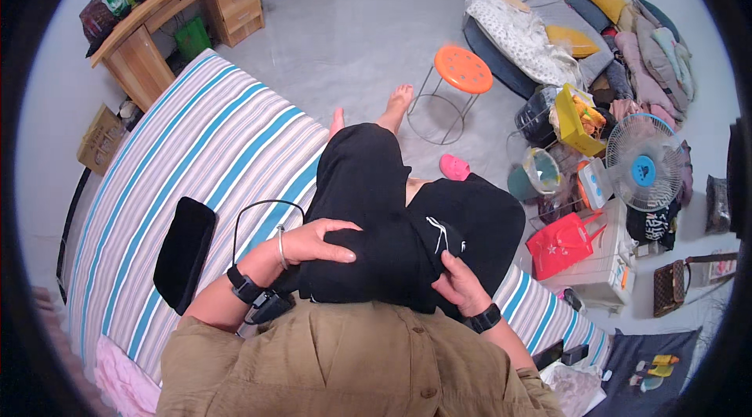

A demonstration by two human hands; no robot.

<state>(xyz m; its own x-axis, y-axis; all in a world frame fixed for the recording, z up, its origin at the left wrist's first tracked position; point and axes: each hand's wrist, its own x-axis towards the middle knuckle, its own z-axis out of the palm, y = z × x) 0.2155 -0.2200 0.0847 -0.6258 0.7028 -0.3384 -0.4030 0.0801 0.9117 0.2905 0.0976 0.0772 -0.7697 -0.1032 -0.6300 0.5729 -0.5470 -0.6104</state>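
A black cloth garment (384, 268) with a white drawstring lies across my lap, over black-clad legs. Its folds merge with the black fabric on my thighs, so I cannot tell where one ends. On its left part rests my left hand (321, 243), thumb and forefinger apart; the other fingers are partly hidden. My right hand (462, 284) is closed on the garment's right edge, thumb on top, just below the drawstring (439, 235). A bangle and a black strap circle my left wrist, and a black band is on my right.
I sit on a striped bed (211, 143), with a black flat case (185, 252) at my left. Ahead stand an orange stool (464, 69) and a pink clog (454, 167). To the right are a fan (644, 170), a red bag (562, 245) and a bin (534, 176).
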